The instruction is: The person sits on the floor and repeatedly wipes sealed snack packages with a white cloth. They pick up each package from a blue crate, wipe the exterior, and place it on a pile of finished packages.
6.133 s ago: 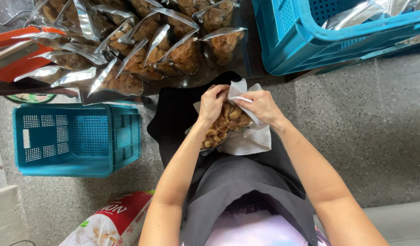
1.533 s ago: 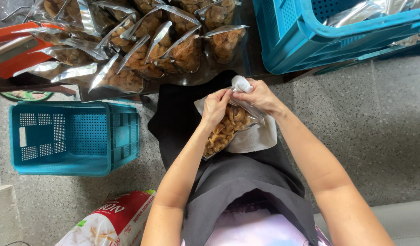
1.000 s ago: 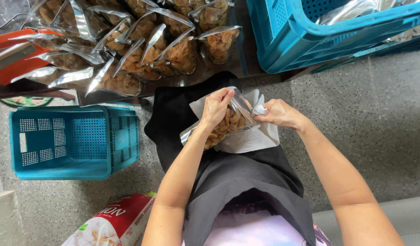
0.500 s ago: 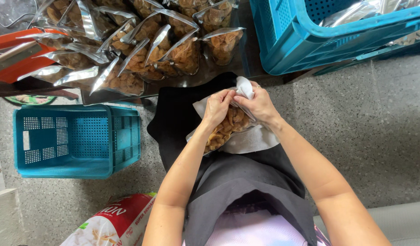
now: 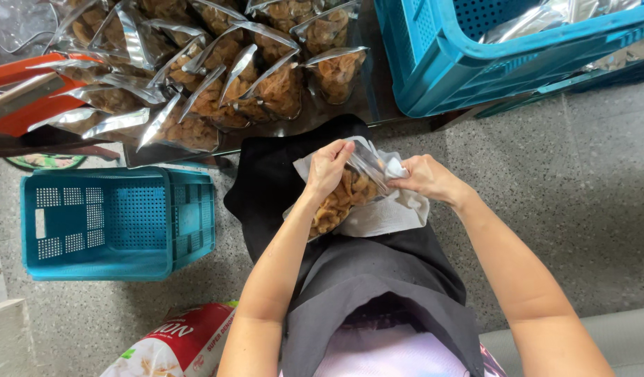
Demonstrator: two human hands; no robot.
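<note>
We are closing a snack bag (image 5: 343, 195) on our lap.
Left hand (image 5: 329, 167) pinches its top; right hand (image 5: 423, 178) pinches the corner, over a white cloth (image 5: 392, 216). Next, an even press along the seal.

Lots hidden here tbh. The left hand (image 5: 327, 167) covers the top corner of the clear snack bag (image 5: 346, 195), so whether its mouth is sealed there is anyone's guess. The right hand (image 5: 427, 180) pinches the other corner, and its fingertips vanish behind crinkled plastic, so the grip itself is hard to read. The white cloth (image 5: 399, 213) under the bag is mostly covered. Above the bag, the big blue crate (image 5: 475, 63) runs off the top and right edges. Below-left of the bag, the red-and-white sack (image 5: 179, 345) is chopped by the bottom edge.
</note>
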